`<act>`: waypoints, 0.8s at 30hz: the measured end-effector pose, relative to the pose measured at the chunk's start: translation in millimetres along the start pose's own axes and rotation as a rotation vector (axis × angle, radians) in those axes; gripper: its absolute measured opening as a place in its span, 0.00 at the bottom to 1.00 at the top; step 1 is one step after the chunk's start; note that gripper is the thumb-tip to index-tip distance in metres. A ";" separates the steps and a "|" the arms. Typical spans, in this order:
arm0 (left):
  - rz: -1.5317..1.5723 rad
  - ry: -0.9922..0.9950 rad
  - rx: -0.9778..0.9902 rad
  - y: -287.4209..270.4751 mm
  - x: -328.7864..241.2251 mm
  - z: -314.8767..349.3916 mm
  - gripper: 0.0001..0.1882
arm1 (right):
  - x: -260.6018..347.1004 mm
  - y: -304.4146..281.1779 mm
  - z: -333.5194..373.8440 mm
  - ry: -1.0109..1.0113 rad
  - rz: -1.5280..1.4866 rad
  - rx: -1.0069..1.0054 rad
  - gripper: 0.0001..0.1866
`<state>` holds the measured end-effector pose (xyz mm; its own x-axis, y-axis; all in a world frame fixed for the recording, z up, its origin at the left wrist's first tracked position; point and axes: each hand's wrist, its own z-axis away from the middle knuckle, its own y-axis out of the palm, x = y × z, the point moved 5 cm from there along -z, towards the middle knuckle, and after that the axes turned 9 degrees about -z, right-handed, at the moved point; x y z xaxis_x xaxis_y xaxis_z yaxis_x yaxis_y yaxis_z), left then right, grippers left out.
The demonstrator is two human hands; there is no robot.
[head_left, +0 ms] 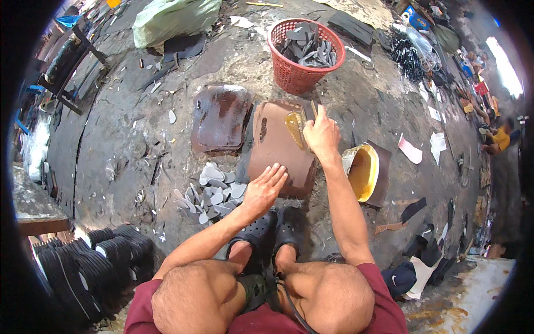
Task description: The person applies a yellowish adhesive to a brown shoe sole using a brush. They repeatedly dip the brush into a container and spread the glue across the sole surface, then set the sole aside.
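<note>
Even, soft light around the hands (322,133); bright strip (505,67) overexposed to their far right; fisheye rim bowed, black.

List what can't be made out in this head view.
All head view:
Floor of the red basket: hidden by grey pieces.
Brown sheet under the left hand: covered by that hand.
Thin handle, gripped part: hidden by the right hand.
What the distant person is doing: too small and blurred.
</note>
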<state>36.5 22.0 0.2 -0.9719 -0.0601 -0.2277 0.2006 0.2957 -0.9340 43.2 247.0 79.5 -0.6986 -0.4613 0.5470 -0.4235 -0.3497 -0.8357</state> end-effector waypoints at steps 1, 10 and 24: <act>-0.002 -0.010 0.007 -0.6 0.9 -0.5 0.30 | 1.3 1.8 -1.4 0.045 0.030 0.008 0.28; 0.028 0.024 0.020 -1.8 -4.0 1.1 0.32 | 87.4 52.9 -63.9 -0.550 0.227 0.484 0.20; 0.084 0.051 0.032 -4.3 2.7 -18.4 0.38 | 29.0 17.4 -59.4 -0.436 0.184 0.327 0.20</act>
<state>30.7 38.2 8.7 -0.9564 0.0127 -0.2919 0.2846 0.2673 -0.9206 -18.7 276.0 78.0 -0.4127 -0.8077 0.4211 -0.0688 -0.4334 -0.8986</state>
